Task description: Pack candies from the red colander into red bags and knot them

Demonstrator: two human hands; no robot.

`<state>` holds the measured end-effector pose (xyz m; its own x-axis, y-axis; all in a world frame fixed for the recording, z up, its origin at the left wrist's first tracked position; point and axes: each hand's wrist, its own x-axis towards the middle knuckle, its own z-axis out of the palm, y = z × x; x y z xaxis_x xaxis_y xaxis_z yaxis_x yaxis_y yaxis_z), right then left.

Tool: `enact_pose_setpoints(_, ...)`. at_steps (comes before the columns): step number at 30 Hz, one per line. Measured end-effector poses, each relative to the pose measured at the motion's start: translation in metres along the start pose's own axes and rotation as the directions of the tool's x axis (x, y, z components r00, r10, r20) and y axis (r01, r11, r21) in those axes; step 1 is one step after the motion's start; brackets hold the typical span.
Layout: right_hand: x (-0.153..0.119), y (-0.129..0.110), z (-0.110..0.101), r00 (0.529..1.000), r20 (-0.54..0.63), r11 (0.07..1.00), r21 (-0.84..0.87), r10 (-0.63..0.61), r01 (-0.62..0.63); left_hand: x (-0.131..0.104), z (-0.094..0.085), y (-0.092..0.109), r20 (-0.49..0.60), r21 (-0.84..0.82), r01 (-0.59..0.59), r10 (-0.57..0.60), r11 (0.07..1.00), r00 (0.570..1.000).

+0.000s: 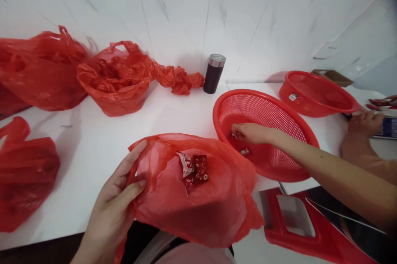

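Note:
My left hand (119,196) grips the left edge of an opened red plastic bag (229,189) between thumb and fingers. Inside the bag lie several small wrapped packets (201,168), some dark red, one white and red. To the right, my right hand (249,132) reaches down into a red perforated basket (297,125), its fingers closed on a small red wrapped packet (235,135). Another small packet (245,151) lies on the basket's bottom, just below my fingers.
Filled red bags (46,74) stand at the left, another (25,177) nearer. A dark tumbler (214,74) stands by the wall. Behind the basket is a red basin (310,103). Another person's hand (367,123) shows far right. A red stool (288,222) is below.

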<state>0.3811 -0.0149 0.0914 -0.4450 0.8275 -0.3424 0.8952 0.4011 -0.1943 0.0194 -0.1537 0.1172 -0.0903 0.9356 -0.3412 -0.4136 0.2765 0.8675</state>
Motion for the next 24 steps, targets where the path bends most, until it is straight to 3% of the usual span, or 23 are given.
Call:
enact_pose_setpoints(4, -0.022, -0.001, -0.006, 1.0, 0.004, 0.994, 0.106, -0.002, 0.002, 0.002, -0.004, -0.001, -0.035, -0.001, 0.018, -0.018, 1.0, 0.999)
enact_pose_setpoints(7, -0.037, -0.007, 0.014, 0.997, 0.076, 0.985, 0.174, -0.019, 0.006, 0.004, -0.004, -0.001, -0.015, -0.027, 0.053, -0.053, 0.998, 0.998)
enact_pose_setpoints(11, -0.038, -0.004, 0.032, 0.999, 0.042, 0.973, 0.229, -0.03, 0.02, 0.005, -0.001, 0.0, 0.009, -0.005, 0.014, -0.014, 1.0, 1.0)
enact_pose_setpoints(13, -0.035, -0.002, 0.021, 1.0, 0.008, 0.967, 0.256, -0.003, 0.001, 0.004, -0.001, 0.0, 0.022, 0.008, -0.003, 0.003, 1.0, 1.0)
enact_pose_setpoints(15, -0.035, -0.012, -0.004, 0.996, -0.087, 0.956, 0.293, 0.023, 0.003, 0.005, -0.002, -0.001, 0.037, 0.015, 0.005, -0.005, 1.0, 0.999)
enact_pose_setpoints(17, -0.041, -0.038, -0.034, 0.972, -0.231, 0.926, 0.374, 0.034, 0.057, 0.006, -0.003, -0.003, 0.045, 0.005, 0.008, -0.008, 1.0, 0.999)
enact_pose_setpoints(20, -0.054, -0.102, -0.062, 0.906, -0.42, 0.849, 0.458, -0.054, 0.263, 0.008, -0.002, -0.005, 0.045, -0.01, -0.014, 0.014, 1.0, 0.999)
enact_pose_setpoints(22, -0.057, -0.142, -0.059, 0.89, -0.378, 0.815, 0.411, -0.255, 0.408, 0.008, 0.002, -0.004, 0.04, 0.007, -0.04, 0.04, 0.999, 0.998)
enact_pose_setpoints(24, -0.052, -0.167, -0.043, 0.897, -0.186, 0.853, 0.28, -0.402, 0.44, 0.008, 0.005, -0.002, 0.043, 0.019, -0.07, 0.069, 0.997, 0.997)
